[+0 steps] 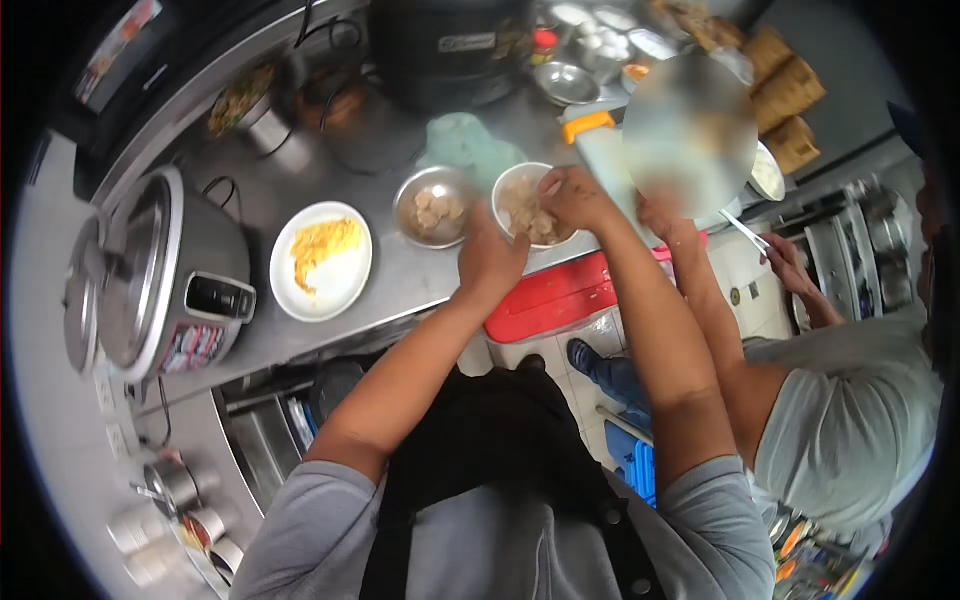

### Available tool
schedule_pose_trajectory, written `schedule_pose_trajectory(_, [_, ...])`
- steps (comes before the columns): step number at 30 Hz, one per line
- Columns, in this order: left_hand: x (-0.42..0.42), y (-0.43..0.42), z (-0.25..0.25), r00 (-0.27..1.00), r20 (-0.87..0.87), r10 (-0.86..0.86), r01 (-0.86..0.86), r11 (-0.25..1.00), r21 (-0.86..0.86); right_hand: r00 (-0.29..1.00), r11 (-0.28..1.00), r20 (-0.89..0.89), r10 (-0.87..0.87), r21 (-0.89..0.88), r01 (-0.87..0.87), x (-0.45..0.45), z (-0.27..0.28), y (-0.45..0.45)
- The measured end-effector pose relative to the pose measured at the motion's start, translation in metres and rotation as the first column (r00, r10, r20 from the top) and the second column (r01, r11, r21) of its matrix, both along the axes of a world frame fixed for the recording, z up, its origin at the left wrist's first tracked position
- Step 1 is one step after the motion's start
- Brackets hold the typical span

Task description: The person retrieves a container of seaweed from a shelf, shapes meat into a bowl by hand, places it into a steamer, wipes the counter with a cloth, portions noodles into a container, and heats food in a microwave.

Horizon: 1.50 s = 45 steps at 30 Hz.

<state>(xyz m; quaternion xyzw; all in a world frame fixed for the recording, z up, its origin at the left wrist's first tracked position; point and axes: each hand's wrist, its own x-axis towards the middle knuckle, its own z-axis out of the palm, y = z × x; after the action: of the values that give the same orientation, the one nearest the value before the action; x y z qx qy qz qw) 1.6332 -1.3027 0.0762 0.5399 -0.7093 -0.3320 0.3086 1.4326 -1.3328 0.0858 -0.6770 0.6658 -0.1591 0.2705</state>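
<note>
Two bowls with pale chunks of food stand side by side on the steel counter (400,283). My left hand (492,255) is between them, at the right rim of the metal bowl (408,222) and close to the white bowl (505,180); its fingertips are partly hidden. Over the right side of the white bowl, my right hand (580,200) has its fingers bent together at the food; whatever they hold is too small to make out. A white plate (330,293) with yellow, egg-like food (335,240) lies to the left.
A large cooker (215,250) stands at the left. Behind the bowls are a greenish cloth (465,145) and a black appliance (440,70). At the right, a co-worker's arm (705,290) reaches over a cutting board (605,165). A red lid-like item (560,300) is below the counter edge.
</note>
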Motion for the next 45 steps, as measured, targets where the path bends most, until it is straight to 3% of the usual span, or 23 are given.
schedule_pose_trajectory(1, [-0.001,0.001,0.008,0.999,0.016,0.031,-0.031,0.999,0.009,0.965,0.989,0.221,-0.144,0.066,0.132,0.004,0.019,0.003])
schedule_pose_trajectory(2, [-0.001,0.001,0.022,0.997,0.058,-0.058,0.067,0.981,-0.18,0.86,0.955,0.418,-0.293,0.164,0.245,0.005,0.033,0.004])
schedule_pose_trajectory(3, [-0.002,-0.002,0.034,0.98,0.128,-0.149,0.186,0.914,-0.36,0.854,0.96,0.442,-0.276,0.167,0.224,0.003,0.042,0.002])
schedule_pose_trajectory(6, [-0.019,-0.006,0.044,0.938,0.26,-0.227,0.292,0.923,-0.249,0.829,0.953,0.477,-0.293,0.21,0.216,-0.01,0.049,0.004])
schedule_pose_trajectory(8, [-0.025,-0.009,0.046,0.897,0.342,-0.279,0.345,0.927,-0.148,0.595,0.919,0.708,-0.381,0.22,0.327,-0.01,0.046,0.009])
schedule_pose_trajectory(10, [-0.026,-0.011,0.045,0.875,0.425,-0.232,0.293,0.952,-0.084,0.531,0.895,0.733,-0.426,0.256,0.364,-0.007,0.047,0.018])
schedule_pose_trajectory(12, [-0.026,-0.017,0.042,0.859,0.461,-0.223,0.29,0.954,-0.08,0.712,0.93,0.599,-0.366,0.209,0.302,-0.008,0.036,0.017])
schedule_pose_trajectory(13, [-0.027,-0.018,0.045,0.83,0.507,-0.233,0.294,0.955,-0.041,0.707,0.93,0.606,-0.366,0.209,0.302,-0.008,0.028,0.015])
schedule_pose_trajectory(15, [-0.028,-0.015,0.048,0.8,0.548,-0.244,0.289,0.957,0.005,0.955,0.991,0.293,-0.044,-0.111,0.079,-0.002,0.009,0.015])
schedule_pose_trajectory(16, [-0.029,-0.015,0.052,0.755,0.595,-0.274,0.308,0.95,0.047,0.956,0.992,0.29,-0.04,-0.106,0.073,0.002,0.003,0.016])
schedule_pose_trajectory(18, [-0.029,-0.022,0.055,0.724,0.627,-0.287,0.307,0.948,0.08,0.986,0.954,-0.034,0.166,-0.249,-0.169,0.01,-0.001,0.012])
schedule_pose_trajectory(22, [-0.018,-0.032,0.057,0.607,0.68,-0.412,0.43,0.889,0.156,0.972,0.963,0.109,0.209,-0.198,-0.184,0.009,0.006,0.012])
schedule_pose_trajectory(24, [-0.016,-0.038,0.057,0.584,0.665,-0.466,0.491,0.855,0.168,0.999,0.999,0.036,0.004,-0.032,-0.002,0.007,0.023,0.003])
schedule_pose_trajectory(25, [-0.014,-0.041,0.054,0.603,0.619,-0.503,0.509,0.84,0.187,1.0,1.0,0.026,0.005,-0.03,-0.004,0.016,0.024,-0.001])
schedule_pose_trajectory(28, [-0.009,-0.051,0.039,0.689,0.508,-0.517,0.5,0.846,0.182,0.939,0.952,-0.216,-0.269,0.089,0.293,0.044,0.02,-0.019])
schedule_pose_trajectory(31, [0.003,-0.058,0.021,0.788,0.399,-0.469,0.488,0.871,0.06,0.907,0.931,-0.249,-0.34,0.048,0.363,0.056,-0.003,-0.029])
schedule_pose_trajectory(35, [0.013,-0.056,0.024,0.849,0.213,-0.483,0.465,0.876,0.129,0.916,0.964,-0.399,-0.041,0.227,0.141,0.035,-0.031,-0.043])
schedule_pose_trajectory(38, [0.014,-0.059,0.035,0.865,0.138,-0.483,0.467,0.874,0.133,0.909,0.981,-0.395,-0.13,0.081,0.175,0.034,-0.031,-0.044])
schedule_pose_trajectory(40, [0.009,-0.06,0.021,0.881,0.067,-0.468,0.468,0.883,0.029,0.919,0.968,-0.318,-0.232,0.019,0.251,0.048,-0.008,-0.039])
schedule_pose_trajectory(41, [0.008,-0.056,0.014,0.919,0.016,-0.394,0.392,0.908,-0.146,0.931,0.967,-0.263,-0.252,-0.092,0.236,0.044,-0.014,-0.038])
schedule_pose_trajectory(42, [0.012,-0.059,0.018,0.918,0.038,-0.395,0.396,0.907,-0.141,0.936,0.967,-0.242,-0.254,-0.09,0.24,0.046,-0.01,-0.043])
schedule_pose_trajectory(44, [0.029,-0.062,0.035,0.943,-0.194,-0.272,0.192,0.916,-0.352,0.927,0.938,-0.209,-0.313,0.085,0.336,0.045,0.005,-0.045])
schedule_pose_trajectory(45, [0.041,-0.068,0.037,0.921,-0.347,-0.175,0.155,0.984,-0.085,0.939,0.954,-0.174,-0.298,-0.016,0.3,0.036,-0.002,-0.046])
